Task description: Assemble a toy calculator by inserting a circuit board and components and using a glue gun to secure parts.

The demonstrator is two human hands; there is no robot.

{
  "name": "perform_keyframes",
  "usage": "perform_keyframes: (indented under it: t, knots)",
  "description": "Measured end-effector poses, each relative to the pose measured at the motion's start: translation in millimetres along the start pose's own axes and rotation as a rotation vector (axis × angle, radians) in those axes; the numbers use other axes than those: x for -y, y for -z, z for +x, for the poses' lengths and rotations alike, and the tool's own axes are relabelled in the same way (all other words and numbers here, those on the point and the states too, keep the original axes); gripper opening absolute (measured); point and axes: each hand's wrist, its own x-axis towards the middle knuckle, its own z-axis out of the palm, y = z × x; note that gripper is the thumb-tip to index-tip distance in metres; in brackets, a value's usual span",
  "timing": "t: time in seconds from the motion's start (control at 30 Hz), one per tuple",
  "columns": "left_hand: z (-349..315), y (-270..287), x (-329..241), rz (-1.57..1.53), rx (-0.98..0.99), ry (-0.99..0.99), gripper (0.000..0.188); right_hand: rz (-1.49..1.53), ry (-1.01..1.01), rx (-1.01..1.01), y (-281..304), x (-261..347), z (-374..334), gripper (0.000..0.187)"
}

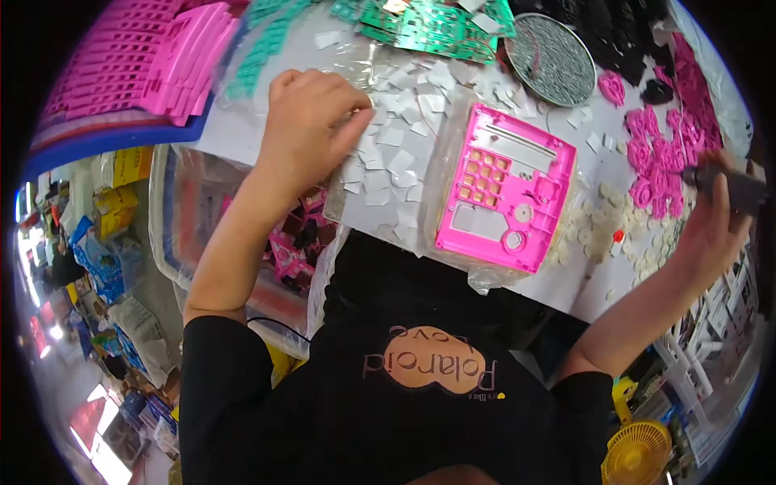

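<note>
A pink plastic panel [505,187] with a grid of square key holes and round openings lies flat at the near edge of the white worktable [242,129]. My left hand [311,121] rests with bent fingers on a pile of small white square pads [400,141] lying on clear plastic film, its fingertips pinching among them. My right hand [711,218] is at the far right, wrapped around a dark tool [727,184] with a black handle. A scatter of small white round discs [602,222] lies between the panel and that hand.
Green circuit boards [432,28] and a round grey mesh disc [550,58] sit at the table's back. Pink flower-shaped parts [659,149] lie right, pink trays [145,61] back left. A bin of pink parts [291,242] stands below the table; a yellow fan [638,449] is lower right.
</note>
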Motion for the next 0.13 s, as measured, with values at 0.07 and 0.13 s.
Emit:
perform_keyframes:
  t: [0.07, 0.13]
  knots:
    - [11.8, -3.8, 3.1, -0.007, -0.034, -0.037, 0.009, -0.108, 0.097, -0.184, 0.4, -1.2, -15.3, 0.056]
    - [20.8, -5.8, 5.3, -0.046, -0.031, -0.036, 0.008, -0.306, 0.27, -0.323, -19.7, 17.9, -41.6, 0.067]
